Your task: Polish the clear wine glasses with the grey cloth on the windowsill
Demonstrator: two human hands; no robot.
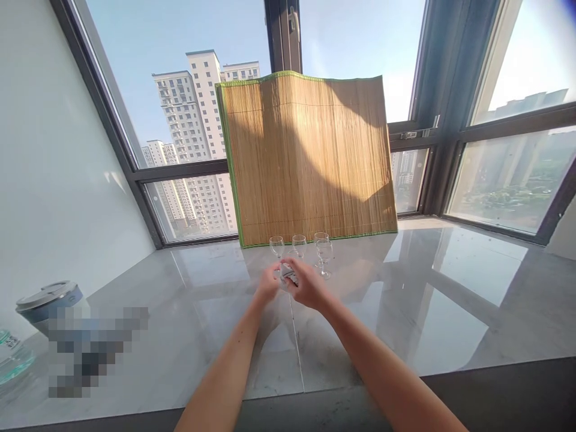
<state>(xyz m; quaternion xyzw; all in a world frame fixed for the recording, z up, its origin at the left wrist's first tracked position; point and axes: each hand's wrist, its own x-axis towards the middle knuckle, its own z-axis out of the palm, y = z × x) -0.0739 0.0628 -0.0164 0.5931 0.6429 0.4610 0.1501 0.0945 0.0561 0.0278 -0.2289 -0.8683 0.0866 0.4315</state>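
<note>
Both my hands meet over the marble counter [405, 312], a little in front of a group of small stemmed glasses. My left hand [267, 285] and my right hand [308, 283] are closed together on one clear glass [288, 275] held between them; only a bit of it shows between the fingers. Behind stand several empty wine glasses: one at the left [276, 246], one in the middle [299, 244], and two close together at the right [324, 253].
A bamboo mat [310, 156] leans upright against the window behind the glasses. At the near left stand a lidded grey container [49, 300] and a clear bottle [11, 357]. A dark counter edge [495, 384] runs along the front.
</note>
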